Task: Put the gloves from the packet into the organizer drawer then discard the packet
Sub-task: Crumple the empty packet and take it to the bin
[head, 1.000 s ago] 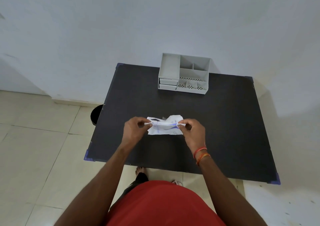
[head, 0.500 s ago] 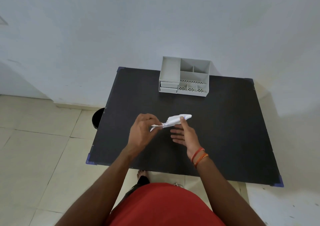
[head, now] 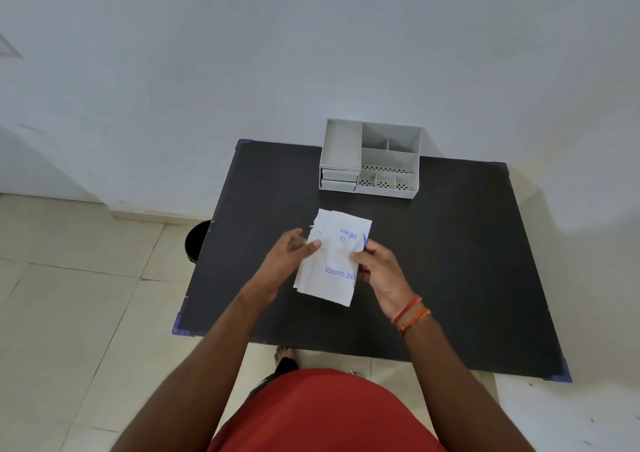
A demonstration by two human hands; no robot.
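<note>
While the white wall fills the upper part of the head view and pale floor tiles (head: 79, 316) run along the left, a black bench (head: 450, 261) with blue corner caps stands against that wall. A person in a red top (head: 322, 413) stands at its near edge, both bare forearms reaching over it. At the back of the bench, touching or nearly touching the wall, sits a grey organizer (head: 372, 159) with open compartments on top and two shut drawers (head: 339, 180) stacked at its front left. A dark round bin (head: 197, 242) shows on the floor, partly hidden by the bench's left edge. Above the middle of the bench a white packet (head: 334, 256) is held flat facing the camera, its blue print reading upside down. The right hand (head: 379, 271) pinches the packet's right edge between thumb and fingers. The left hand (head: 289, 256) is at the left edge, thumb laid on the packet's front with the other fingers loosely spread beside it. Red and orange threads (head: 410, 314) circle the right wrist. No gloves can be seen outside the packet.
</note>
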